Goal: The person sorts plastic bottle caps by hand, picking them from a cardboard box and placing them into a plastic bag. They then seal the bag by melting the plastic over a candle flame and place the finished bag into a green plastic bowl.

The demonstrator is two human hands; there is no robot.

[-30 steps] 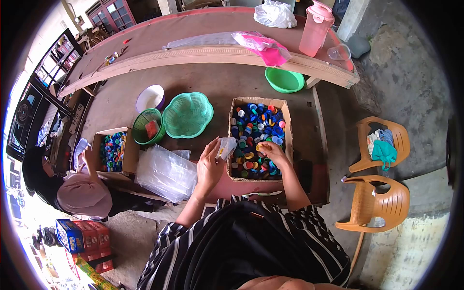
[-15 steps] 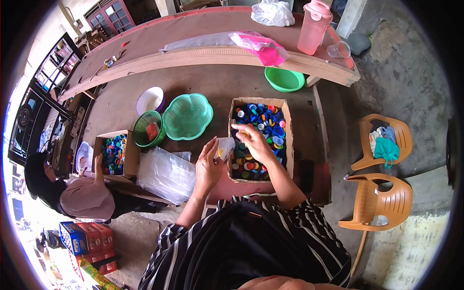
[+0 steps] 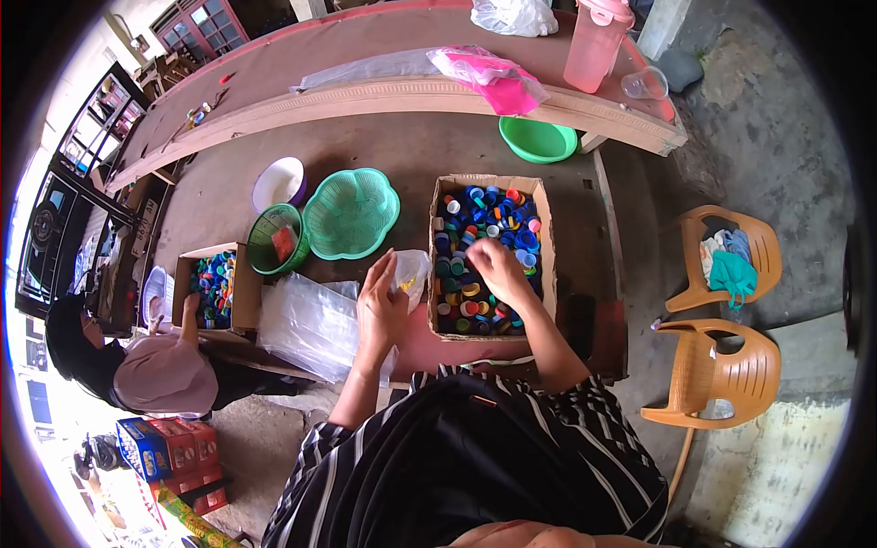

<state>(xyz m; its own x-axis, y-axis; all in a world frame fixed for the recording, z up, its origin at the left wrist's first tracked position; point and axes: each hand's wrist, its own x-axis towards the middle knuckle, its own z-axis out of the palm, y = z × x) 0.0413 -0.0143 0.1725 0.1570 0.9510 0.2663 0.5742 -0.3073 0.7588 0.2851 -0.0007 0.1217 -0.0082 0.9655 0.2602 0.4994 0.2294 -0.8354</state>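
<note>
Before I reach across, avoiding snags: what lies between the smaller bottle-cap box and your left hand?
Clear plastic bags; the head view shows them.

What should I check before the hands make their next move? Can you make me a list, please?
1. Left hand has the clear bag: ok, the bag is at its fingers.
2. Something is in the bag: ok, a bit of yellow shows through.
3. Bag's mouth is open: cannot tell from this view.
4. Right hand is over the big cardboard box: ok.
5. Bottle caps are in that box: ok, lots, in many colours.
6. Right hand has a cap: cannot tell, its fingertips are blurry.
</note>
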